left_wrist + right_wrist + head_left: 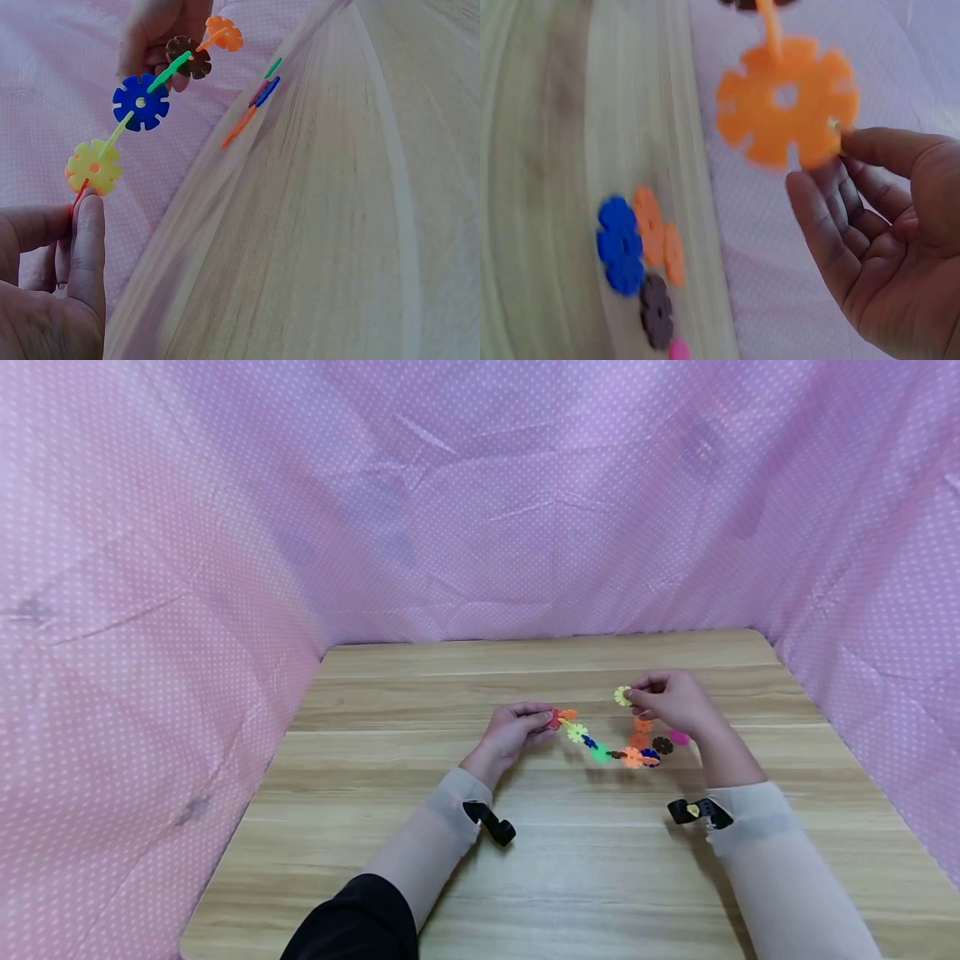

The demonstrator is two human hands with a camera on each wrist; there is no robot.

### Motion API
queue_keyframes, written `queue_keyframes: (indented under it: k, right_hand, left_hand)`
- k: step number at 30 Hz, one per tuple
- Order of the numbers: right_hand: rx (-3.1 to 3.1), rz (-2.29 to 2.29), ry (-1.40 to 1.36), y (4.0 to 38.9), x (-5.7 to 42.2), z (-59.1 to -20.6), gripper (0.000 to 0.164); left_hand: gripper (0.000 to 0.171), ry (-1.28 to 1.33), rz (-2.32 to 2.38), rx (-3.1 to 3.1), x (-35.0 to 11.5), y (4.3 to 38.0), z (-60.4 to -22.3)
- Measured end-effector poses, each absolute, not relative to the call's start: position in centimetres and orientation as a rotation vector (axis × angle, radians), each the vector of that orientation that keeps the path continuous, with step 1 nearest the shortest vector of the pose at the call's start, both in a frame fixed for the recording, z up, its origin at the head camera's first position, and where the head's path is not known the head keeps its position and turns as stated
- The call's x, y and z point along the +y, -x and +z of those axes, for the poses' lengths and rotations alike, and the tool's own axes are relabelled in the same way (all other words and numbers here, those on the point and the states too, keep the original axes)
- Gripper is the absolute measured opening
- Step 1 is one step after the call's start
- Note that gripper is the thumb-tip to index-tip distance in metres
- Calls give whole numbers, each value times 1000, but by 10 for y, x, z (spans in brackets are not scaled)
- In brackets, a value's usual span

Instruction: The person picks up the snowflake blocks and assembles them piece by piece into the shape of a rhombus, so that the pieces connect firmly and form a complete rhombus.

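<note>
Against pink polka-dot curtain (480, 510), above wood-grain tabletop (562, 860). With left hand (513, 732), pinching red notched disc (555, 719) between thumb and fingers, at one end of linked flower-disc chain (601, 752), raised off tabletop. With right hand (675, 700), pinching yellow notched disc (622, 696) at edge, apart from chain's orange end disc (633, 757). Below, lying loose: blue disc (619, 246), orange discs (648, 225), brown disc (656, 311), pink disc (679, 350).
</note>
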State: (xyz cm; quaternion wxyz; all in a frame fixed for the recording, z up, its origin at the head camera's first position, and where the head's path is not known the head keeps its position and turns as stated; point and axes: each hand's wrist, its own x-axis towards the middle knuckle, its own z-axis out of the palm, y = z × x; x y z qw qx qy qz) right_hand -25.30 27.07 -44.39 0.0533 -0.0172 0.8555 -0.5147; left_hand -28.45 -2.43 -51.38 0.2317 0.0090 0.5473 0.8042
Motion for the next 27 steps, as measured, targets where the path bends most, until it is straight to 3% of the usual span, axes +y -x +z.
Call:
queue_keyframes:
  k: [27]
  right_hand:
    - [2355,-1682,92,256,233,-466,28]
  left_hand:
    - [28,-45,2193,1557,-21,283,-515]
